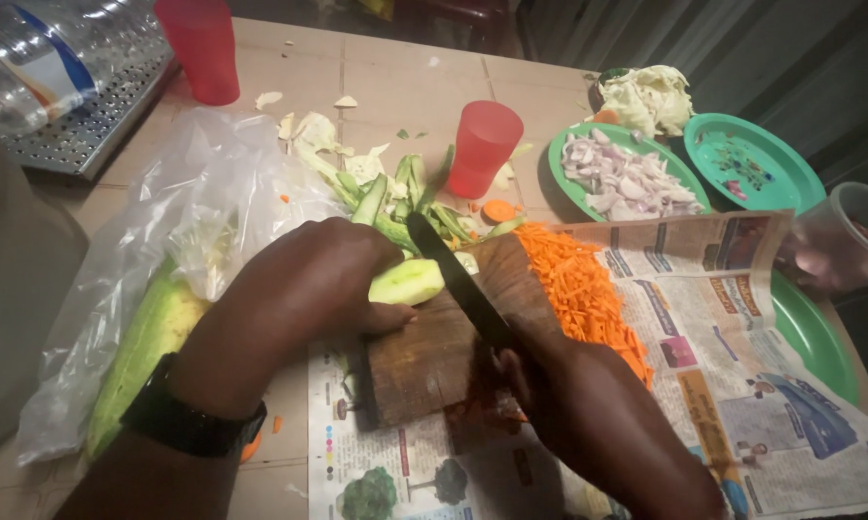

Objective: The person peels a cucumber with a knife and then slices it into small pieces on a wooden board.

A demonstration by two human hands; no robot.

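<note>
A: Right hand nearest lens, gripping the dark-bladed kitchen knife?
B: Yes. Left hand is clamping the peeled pale-green cucumber on the brown wooden board, blade touching it.

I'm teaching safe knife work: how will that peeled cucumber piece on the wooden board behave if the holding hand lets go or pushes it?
The peeled cucumber piece looks rounded, so it may roll on the wooden board. Its skinless, glossy surface probably makes it slippery under the left hand. It seems firm, not floppy.
</note>
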